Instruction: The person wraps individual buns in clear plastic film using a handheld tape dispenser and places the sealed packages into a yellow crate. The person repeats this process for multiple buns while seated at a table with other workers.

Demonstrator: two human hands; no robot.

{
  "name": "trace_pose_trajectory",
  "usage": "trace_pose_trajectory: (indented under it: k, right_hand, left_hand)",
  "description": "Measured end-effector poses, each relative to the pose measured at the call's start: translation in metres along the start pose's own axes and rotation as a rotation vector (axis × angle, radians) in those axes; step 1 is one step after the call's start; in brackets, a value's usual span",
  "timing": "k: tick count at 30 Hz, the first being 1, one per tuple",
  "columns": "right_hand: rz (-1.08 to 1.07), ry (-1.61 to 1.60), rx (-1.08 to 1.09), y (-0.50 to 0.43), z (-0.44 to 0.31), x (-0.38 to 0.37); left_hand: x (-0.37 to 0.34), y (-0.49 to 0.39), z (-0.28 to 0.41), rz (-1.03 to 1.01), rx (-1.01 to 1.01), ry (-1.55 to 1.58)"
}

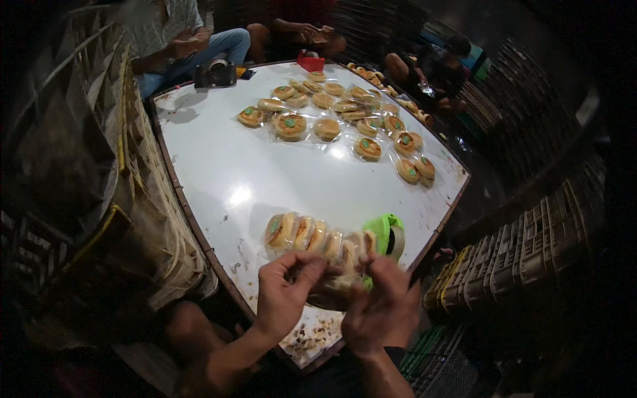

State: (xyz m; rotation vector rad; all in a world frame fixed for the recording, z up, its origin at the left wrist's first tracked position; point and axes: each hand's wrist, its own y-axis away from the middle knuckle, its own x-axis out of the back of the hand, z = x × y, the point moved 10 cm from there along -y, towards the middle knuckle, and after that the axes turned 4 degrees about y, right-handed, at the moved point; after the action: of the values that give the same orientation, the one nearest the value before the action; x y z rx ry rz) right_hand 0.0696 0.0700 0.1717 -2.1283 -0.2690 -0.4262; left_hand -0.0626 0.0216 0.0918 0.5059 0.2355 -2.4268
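Near the close corner of a white table [199,164], my left hand [286,293] and my right hand [380,298] hold a clear plastic bag [336,288] between them; blur hides what is inside it. Just beyond my fingers stands a row of round buns in clear wrappers [298,234], on edge and leaning together. A green tape dispenser [385,231] with a roll of tape is beside the row, close to my right hand. Farther up the table lie many wrapped round buns [327,129], several bearing green leaf-shaped marks.
A black tape dispenser [215,74] and a red one [311,60] stand at the far edge. Three people sit around the far side. More buns [368,74] lie beyond the right edge. Stacked plastic crates flank the table, left [149,239] and right [502,248].
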Motion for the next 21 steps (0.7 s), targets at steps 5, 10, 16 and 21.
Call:
trace_pose_trajectory:
  k: [5,10,16,21]
  right_hand:
    - [-0.330,-0.289,-0.152,0.016,0.016,-0.045]
    - [-0.342,-0.294,-0.119,0.007,0.020,-0.037]
    - [-0.111,-0.621,-0.606,0.018,0.061,-0.032]
    - [-0.107,-0.122,0.088,0.016,-0.005,-0.024]
  left_hand:
    - [0.009,-0.004,0.017,0.060,-0.137,-0.320]
    - [-0.004,0.001,0.043,-0.083,-0.535,-0.400]
    - [0.005,-0.003,0.021,0.002,-0.373,-0.246]
    - [0.029,-0.002,-0.004,0.257,-0.119,0.069]
